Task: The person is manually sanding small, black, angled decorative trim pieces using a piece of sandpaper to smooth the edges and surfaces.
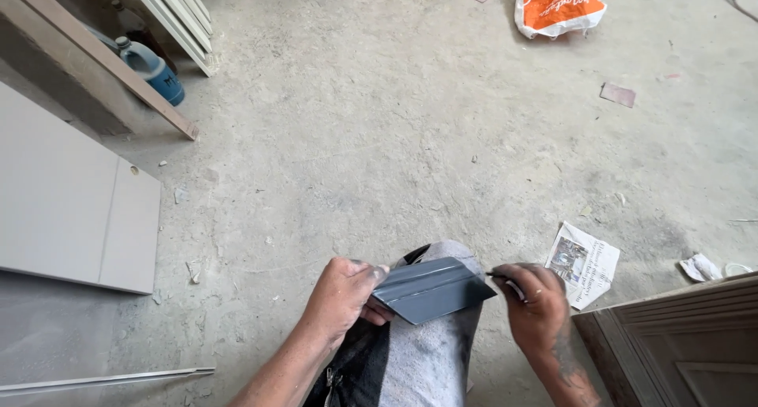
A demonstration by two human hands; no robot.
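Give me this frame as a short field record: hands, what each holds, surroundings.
view: head camera, looking down at a dusty concrete floor
left hand: grips one end of a grey folded strip resting over the knee
right hand: holds a thin pen-like tool, tip near the strip's other end
left of frame: pale flat panel, blue jug, leaning wood plank
right of frame: newspaper scrap, brown panelled door
top: orange bag
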